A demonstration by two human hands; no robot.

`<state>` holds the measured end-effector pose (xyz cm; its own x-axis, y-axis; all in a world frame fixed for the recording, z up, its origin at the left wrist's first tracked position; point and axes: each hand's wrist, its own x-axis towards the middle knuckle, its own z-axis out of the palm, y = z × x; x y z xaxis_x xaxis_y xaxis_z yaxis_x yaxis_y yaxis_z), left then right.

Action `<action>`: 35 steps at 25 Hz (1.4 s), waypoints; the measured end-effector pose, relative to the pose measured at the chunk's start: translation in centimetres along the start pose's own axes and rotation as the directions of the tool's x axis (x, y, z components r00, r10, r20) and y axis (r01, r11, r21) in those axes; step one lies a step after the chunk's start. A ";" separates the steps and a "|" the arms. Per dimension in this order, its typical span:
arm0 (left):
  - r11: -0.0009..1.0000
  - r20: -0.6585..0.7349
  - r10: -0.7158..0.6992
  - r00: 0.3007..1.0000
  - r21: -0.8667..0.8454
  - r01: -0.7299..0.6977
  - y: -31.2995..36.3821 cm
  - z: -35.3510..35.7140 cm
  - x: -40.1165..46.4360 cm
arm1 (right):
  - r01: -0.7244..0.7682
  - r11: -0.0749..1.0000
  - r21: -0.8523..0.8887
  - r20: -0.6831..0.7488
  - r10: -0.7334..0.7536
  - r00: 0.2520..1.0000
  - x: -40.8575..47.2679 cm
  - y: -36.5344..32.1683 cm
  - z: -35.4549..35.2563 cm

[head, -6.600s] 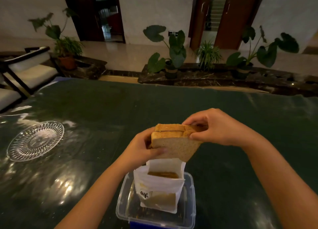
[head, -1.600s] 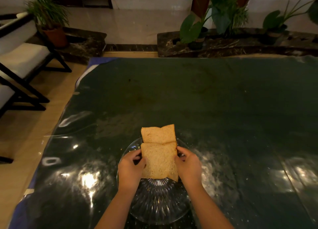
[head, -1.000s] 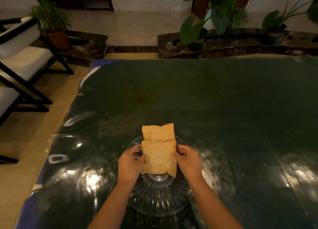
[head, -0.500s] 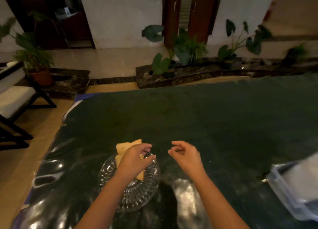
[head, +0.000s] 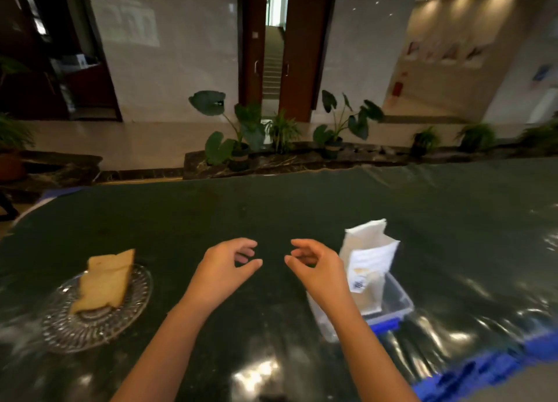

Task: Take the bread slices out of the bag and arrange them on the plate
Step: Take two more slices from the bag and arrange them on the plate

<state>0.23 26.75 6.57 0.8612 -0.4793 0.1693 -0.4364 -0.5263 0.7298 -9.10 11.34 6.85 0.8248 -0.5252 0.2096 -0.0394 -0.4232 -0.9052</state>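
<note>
Two bread slices (head: pixel 104 281) lie overlapping on the clear glass plate (head: pixel 126 314) at the left of the dark table. My left hand (head: pixel 223 268) hovers over the table middle, fingers apart and curled, holding nothing. Beside it my right hand (head: pixel 317 265) is likewise empty with loosely curled fingers, just left of the white bread bag (head: pixel 370 259). The bag stands upright with its top open inside a clear plastic tub (head: pixel 395 305). What the bag holds is hidden from here.
The table carries a glossy dark green cover (head: pixel 271 208) with its near right edge showing blue (head: pixel 483 371). Potted plants (head: pixel 238 136) line a stone ledge beyond the far edge. A doorway and stairs lie behind.
Both hands let go of the slices, which stay on the plate. The hands and my view have swung right, bringing the bag and tub fully into sight.
</note>
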 end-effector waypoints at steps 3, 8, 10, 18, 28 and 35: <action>0.999 -0.020 0.004 1.000 -0.038 -0.005 4.1 3.2 -0.6 | 0.010 1.000 -0.021 0.007 -0.010 1.000 -0.5 1.3 -6.2; 0.999 0.014 0.045 0.999 -0.022 -0.045 8.1 6.6 0.0 | 0.045 0.995 -0.094 0.084 -0.037 0.996 1.7 3.6 -12.3; 0.998 0.038 0.066 0.997 -0.016 -0.065 8.8 8.3 0.8 | 0.044 0.994 -0.098 0.088 -0.036 0.995 3.1 5.1 -14.0; 0.998 0.105 -0.061 0.993 -0.022 0.064 9.5 14.6 6.9 | -0.067 0.995 -0.077 0.056 0.071 0.996 8.8 11.5 -19.4; 0.954 -0.038 -0.280 0.959 0.104 0.282 11.3 21.2 11.2 | 0.153 0.976 -0.156 0.390 -0.082 0.917 17.3 16.1 -20.3; 0.788 -0.202 -0.518 0.831 0.264 0.556 14.0 25.0 11.8 | 0.525 0.831 -0.185 0.733 -0.239 0.637 22.3 18.4 -21.5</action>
<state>-2.22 -3.87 2.23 0.9945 0.0166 -0.1038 0.0661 -0.8666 0.4946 -3.58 -24.01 2.82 0.9482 0.3080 0.0783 0.2955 -0.7642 -0.5733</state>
